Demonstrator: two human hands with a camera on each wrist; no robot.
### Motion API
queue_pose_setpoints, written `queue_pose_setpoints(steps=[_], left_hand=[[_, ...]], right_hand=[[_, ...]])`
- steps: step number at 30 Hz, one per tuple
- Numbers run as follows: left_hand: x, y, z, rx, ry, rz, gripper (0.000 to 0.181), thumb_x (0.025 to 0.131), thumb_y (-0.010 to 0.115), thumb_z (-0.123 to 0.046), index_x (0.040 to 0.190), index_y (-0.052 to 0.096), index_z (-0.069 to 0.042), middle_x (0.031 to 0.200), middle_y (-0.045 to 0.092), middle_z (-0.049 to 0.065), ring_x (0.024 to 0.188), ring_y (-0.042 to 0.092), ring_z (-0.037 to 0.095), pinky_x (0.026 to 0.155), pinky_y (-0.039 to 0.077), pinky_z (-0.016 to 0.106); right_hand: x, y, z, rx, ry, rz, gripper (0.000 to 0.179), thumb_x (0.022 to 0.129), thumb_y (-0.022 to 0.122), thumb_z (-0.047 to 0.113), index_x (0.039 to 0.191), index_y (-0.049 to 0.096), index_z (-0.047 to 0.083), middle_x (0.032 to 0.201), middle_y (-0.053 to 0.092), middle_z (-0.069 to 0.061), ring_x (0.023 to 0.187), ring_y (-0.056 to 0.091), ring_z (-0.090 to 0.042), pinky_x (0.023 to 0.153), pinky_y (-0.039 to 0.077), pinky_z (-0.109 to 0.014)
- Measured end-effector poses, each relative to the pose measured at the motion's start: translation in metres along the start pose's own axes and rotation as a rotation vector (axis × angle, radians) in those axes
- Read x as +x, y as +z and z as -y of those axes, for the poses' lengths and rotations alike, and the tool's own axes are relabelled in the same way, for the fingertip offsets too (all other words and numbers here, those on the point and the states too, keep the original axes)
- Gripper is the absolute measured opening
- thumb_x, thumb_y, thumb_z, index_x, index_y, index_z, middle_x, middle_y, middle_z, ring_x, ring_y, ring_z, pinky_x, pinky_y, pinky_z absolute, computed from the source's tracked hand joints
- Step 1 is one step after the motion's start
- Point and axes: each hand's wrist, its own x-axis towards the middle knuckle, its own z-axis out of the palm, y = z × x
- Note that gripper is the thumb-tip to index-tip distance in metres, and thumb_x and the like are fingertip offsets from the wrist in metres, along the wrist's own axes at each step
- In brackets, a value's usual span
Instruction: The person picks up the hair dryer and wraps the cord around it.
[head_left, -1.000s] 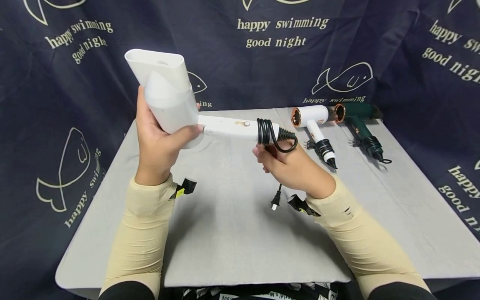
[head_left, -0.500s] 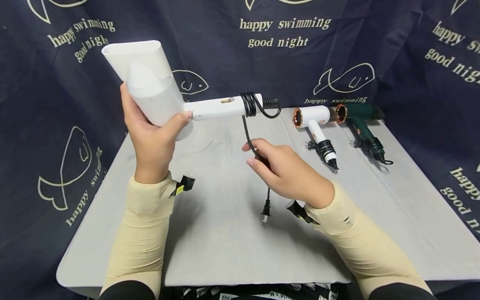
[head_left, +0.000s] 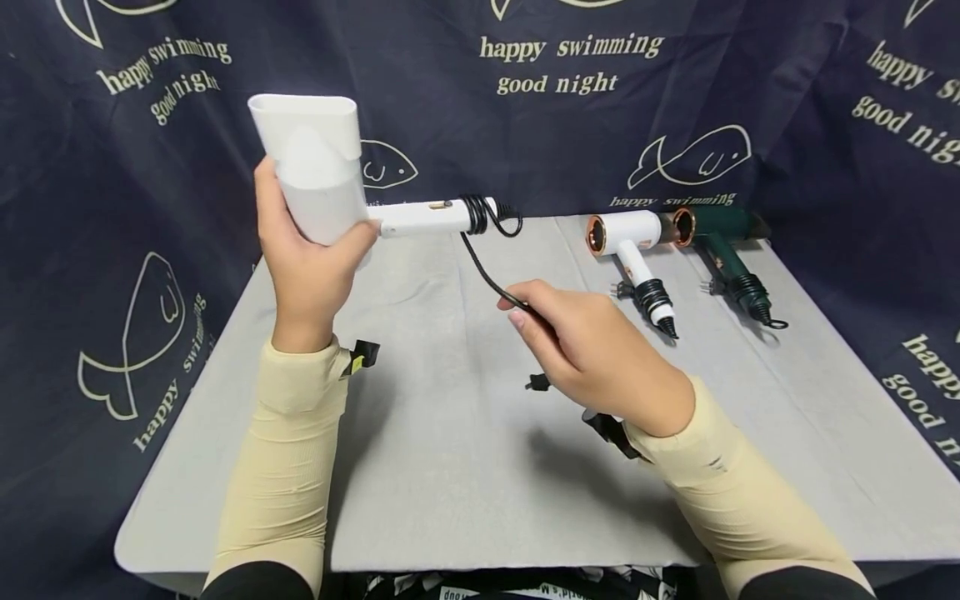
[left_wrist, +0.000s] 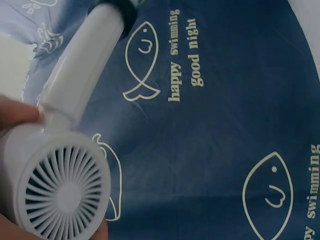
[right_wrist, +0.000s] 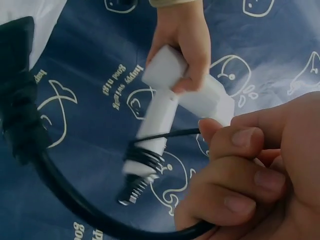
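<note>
My left hand (head_left: 311,258) grips a white hair dryer (head_left: 318,183) by its barrel, raised over the table, with the wide nozzle upward and the handle pointing right. The dryer's round slotted intake grille (left_wrist: 67,197) faces the left wrist camera. Several turns of black cord (head_left: 474,214) wrap the handle's end. From there the cord runs down to my right hand (head_left: 592,346), which pinches it between thumb and fingers, the other fingers curled. The loose end with its plug (head_left: 538,382) hangs below the right hand and looms close in the right wrist view.
On the table's right side lie a white hair dryer (head_left: 626,233) with copper trim and a dark green one (head_left: 720,227), both with cords wound on their handles. A dark blue printed cloth (head_left: 450,125) hangs behind the grey-white table (head_left: 450,500).
Between the frames the right hand drops from the handle's end and takes hold of the cord, drawing a length out. The hair dryer rises, swings left, then comes partly back right.
</note>
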Motion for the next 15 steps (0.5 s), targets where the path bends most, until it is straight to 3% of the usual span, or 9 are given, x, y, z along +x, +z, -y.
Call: queue_pose_setpoints(steps=[8,15], left_hand=[[-0.003,0.002,-0.003,0.120,-0.086,0.138,0.079,0.065,0.071,0.007,0.141,0.055,-0.010,0.122,0.063,0.003,0.102,0.058,0.019,0.084,0.045,0.031],[-0.007,-0.004,-0.007,0.202,-0.104,0.395,0.086,0.064,0.077,0.009,0.144,0.054,-0.010,0.123,0.065,0.009,0.103,0.057,0.014,0.087,0.045,0.030]], right_hand=[[0.001,-0.012,-0.006,-0.050,-0.041,-0.087,0.017,0.102,0.058,0.010,0.114,0.070,0.007,0.073,0.055,0.007,0.059,0.045,-0.003,0.057,0.044,-0.023],[0.001,-0.020,-0.011,-0.037,-0.058,-0.152,0.014,0.099,0.061,0.008,0.108,0.071,0.006,0.075,0.057,0.006,0.060,0.043,-0.003,0.055,0.035,-0.019]])
